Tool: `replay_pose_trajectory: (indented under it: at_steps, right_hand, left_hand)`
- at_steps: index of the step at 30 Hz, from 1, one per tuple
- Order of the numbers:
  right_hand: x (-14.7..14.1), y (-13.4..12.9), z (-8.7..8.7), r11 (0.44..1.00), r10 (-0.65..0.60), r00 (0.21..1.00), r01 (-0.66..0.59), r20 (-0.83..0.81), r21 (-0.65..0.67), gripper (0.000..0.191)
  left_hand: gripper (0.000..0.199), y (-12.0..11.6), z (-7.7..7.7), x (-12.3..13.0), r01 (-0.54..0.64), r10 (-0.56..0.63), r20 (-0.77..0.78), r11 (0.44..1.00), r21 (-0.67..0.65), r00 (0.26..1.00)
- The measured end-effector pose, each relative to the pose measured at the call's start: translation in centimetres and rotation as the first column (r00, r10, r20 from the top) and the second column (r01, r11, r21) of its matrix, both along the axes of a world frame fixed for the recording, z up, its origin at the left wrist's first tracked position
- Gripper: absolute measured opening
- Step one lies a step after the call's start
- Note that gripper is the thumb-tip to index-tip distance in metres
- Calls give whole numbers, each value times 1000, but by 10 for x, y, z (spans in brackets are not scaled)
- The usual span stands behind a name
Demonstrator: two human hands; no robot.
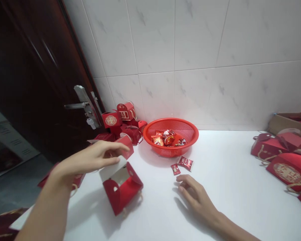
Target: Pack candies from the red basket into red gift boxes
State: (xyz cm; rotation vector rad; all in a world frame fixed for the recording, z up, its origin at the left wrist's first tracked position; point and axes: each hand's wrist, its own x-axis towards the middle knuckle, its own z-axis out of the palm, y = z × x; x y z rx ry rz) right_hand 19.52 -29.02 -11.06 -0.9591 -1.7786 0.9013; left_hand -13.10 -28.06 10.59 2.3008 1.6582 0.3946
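Note:
My left hand (97, 155) hovers over an opened red gift box (129, 192) with a white inner flap. Its thumb meets the edge of that flap, while the other fingers stay apart from the thumb. The box's top gapes, showing a pale inside, and a twisted cord handle hangs at its lower side. My right hand (195, 194) is palm-down above the white table, fingers loosely bent and apart, holding nothing. Just beyond its fingertips lie a small red wrapped candy (175, 169) and a larger red candy packet (185, 163).
A red plastic basket (170, 152) with several wrapped candies stands near the tiled wall. Red gift boxes (111, 119) pile up at the back left by a dark door (45, 67). More boxes (288, 169) and a cardboard carton (278, 124) sit at the right.

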Motion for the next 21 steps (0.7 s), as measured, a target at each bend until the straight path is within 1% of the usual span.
replay_pose_trajectory:
  at_steps: [1, 2, 4, 6, 8, 12, 14, 16, 17, 19, 21]
  right_hand:
    - [1, 1, 1, 999, -8, 1000, 7, -27, -37, 28]
    - [2, 2, 2, 997, -13, 998, 9, -56, -75, 31]
    - [5, 3, 7, 993, -18, 992, 3, -126, -120, 37]
    - [9, 5, 11, 994, -24, 981, 3, -193, -105, 40]
    - [14, 6, 15, 998, -32, 972, 18, -234, -62, 42]
    - [21, 9, 17, 999, -47, 974, 50, -223, 7, 42]
    - [24, 8, 18, 991, -66, 977, 88, -201, 103, 42]
    - [27, 6, 20, 955, -90, 982, 132, -163, 265, 45]
    - [28, 4, 21, 923, -101, 986, 143, -132, 356, 47]
    - [30, 0, 25, 843, -123, 991, 129, -46, 522, 48]
    - [31, -3, 28, 774, -153, 987, 87, 51, 628, 48]
  left_hand:
    - [37, 4, -2, 12, 93, -93, 12, 994, -51, 996]
    - [38, 8, -5, 23, 155, -154, 24, 986, -58, 988]
    - [36, 18, -14, 48, 272, -270, 50, 961, -48, 962]
    - [33, 27, -24, 72, 373, -370, 91, 928, -17, 925]
    - [31, 33, -36, 94, 444, -443, 124, 896, 24, 888]
    - [27, 41, -59, 126, 513, -529, 167, 848, 131, 832]
    - [26, 44, -69, 134, 521, -543, 202, 839, 156, 815]
    - [26, 46, -78, 140, 513, -542, 236, 840, 176, 807]
    - [27, 48, -81, 142, 511, -542, 249, 840, 182, 802]
    - [25, 52, -84, 147, 513, -547, 271, 837, 189, 792]
    - [20, 56, -83, 151, 510, -549, 286, 836, 203, 785]
